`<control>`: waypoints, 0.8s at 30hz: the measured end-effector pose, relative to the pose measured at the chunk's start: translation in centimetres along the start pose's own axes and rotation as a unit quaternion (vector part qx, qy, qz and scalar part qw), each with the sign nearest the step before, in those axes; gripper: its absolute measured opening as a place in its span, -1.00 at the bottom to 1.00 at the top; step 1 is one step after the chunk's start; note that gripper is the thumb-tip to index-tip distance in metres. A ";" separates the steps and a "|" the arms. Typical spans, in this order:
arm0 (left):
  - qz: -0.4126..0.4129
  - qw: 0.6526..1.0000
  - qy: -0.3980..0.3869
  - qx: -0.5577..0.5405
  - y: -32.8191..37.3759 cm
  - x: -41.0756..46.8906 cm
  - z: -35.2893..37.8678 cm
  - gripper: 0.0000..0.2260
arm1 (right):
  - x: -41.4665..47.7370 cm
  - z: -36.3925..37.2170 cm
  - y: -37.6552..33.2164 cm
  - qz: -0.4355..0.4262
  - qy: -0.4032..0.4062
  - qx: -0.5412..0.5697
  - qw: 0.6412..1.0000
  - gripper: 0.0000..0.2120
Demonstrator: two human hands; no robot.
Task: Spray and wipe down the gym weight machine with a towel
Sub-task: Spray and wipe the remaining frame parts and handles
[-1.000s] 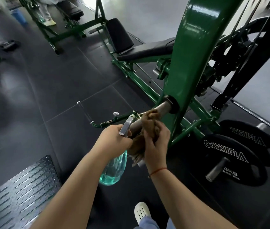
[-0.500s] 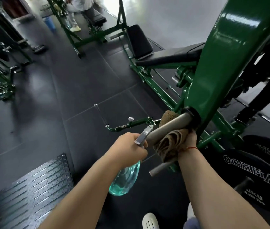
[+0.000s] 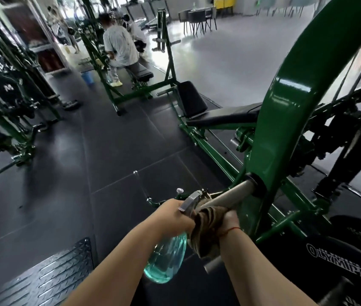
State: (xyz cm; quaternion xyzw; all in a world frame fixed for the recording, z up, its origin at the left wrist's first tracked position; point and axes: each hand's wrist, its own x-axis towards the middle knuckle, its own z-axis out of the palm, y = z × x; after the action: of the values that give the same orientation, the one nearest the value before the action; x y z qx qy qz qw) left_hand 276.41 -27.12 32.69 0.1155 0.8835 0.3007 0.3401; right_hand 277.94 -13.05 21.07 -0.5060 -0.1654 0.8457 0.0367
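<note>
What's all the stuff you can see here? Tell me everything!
arm: one, green, right side.
bar: one, silver, sticking out of the arm.
towel: one, brown, wrapped round the bar.
bottle: one, clear teal, hanging beside the towel.
weight: at least one, black, bottom right.
seat: one, black, behind the arm.
tread plate: one, dark, bottom left.
person: one, pale shirt, sitting far back.
left hand: one, grips the bottle.
right hand: one, grips the towel.
</note>
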 end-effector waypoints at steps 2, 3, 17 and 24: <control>0.015 1.000 0.005 0.002 0.2 -0.9 -0.7 -0.82 | 0.7 -0.3 0.0 0.000 0.016 0.003 1.000 -0.56; 0.026 1.000 0.008 0.000 0.6 -1.4 -1.1 -0.92 | 0.9 -0.2 0.1 -0.014 0.023 -0.030 0.999 -0.55; 0.177 0.984 0.015 -0.021 6.3 -4.1 -6.4 -0.76 | -7.2 0.0 -4.2 -0.124 0.002 -0.051 0.991 -0.75; 0.220 0.974 0.036 -0.032 9.8 -4.6 -6.2 -0.57 | -13.9 2.2 -11.7 -0.282 -0.062 -0.120 0.950 -0.78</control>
State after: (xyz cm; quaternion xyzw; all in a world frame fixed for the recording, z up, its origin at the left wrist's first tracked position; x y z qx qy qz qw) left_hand 275.68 -24.01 44.73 0.2850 0.8381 0.4003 0.2371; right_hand 281.51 -5.73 37.44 -0.3856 -0.4035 0.8047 0.2021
